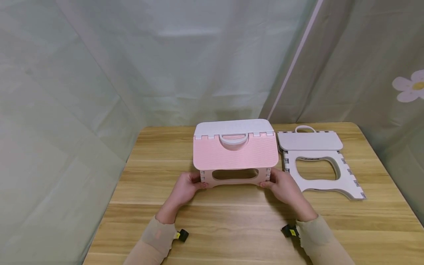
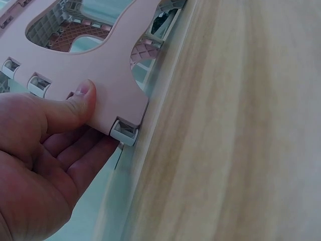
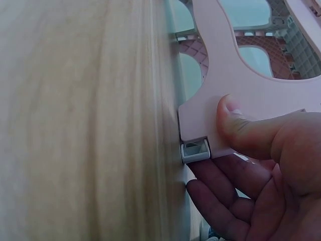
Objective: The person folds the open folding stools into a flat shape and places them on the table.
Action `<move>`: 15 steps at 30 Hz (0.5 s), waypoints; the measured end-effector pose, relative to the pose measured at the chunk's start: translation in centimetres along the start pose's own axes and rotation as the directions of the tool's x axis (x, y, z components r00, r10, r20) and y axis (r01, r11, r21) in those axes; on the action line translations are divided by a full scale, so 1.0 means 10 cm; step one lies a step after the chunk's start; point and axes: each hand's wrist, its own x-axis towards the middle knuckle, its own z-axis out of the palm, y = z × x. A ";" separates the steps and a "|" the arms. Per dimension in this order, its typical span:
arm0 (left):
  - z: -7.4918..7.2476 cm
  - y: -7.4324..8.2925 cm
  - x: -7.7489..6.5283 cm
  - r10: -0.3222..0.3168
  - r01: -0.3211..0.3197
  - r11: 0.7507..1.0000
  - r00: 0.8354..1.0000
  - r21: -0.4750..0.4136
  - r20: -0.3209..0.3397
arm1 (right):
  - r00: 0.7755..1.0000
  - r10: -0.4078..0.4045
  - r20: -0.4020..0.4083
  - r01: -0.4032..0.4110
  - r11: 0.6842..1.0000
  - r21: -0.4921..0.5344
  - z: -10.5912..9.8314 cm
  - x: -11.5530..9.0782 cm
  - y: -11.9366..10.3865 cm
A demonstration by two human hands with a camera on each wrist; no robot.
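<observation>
A pink and white folding step stool [image 1: 235,152] stands unfolded near the middle of the table, its top facing up and a white carry handle at its centre. My left hand [image 1: 186,187] grips the stool's left side low down. In the left wrist view the thumb presses the pale pink leg panel [image 2: 108,83] and the fingers curl behind its edge. At the opposite side, my right hand [image 1: 283,186] holds the lower right corner. The right wrist view shows its thumb on the leg panel [image 3: 210,108], with curled fingers under the edge beside a white hinge piece [image 3: 194,150].
A second, whitish folding stool [image 1: 309,141] lies folded flat on the wooden table [image 1: 225,224], to the right of the standing one. Pale curtains [image 1: 212,62] hang behind and beside the table. Black wrist devices [image 1: 182,235] sit by both sleeves.
</observation>
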 end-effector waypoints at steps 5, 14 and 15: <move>0.00 0.00 0.00 0.007 -0.007 1.000 1.000 0.000 -0.001 | 1.000 0.003 -0.001 -0.003 1.000 0.000 0.00 -0.01 0.00; 0.00 0.02 0.00 -0.007 0.007 1.000 1.000 0.016 -0.005 | 1.000 0.005 0.006 -0.005 1.000 0.003 -0.01 0.00 0.00; 0.00 0.02 0.00 -0.009 0.009 1.000 1.000 0.020 -0.005 | 1.000 0.007 0.010 -0.007 1.000 0.004 -0.01 0.00 0.00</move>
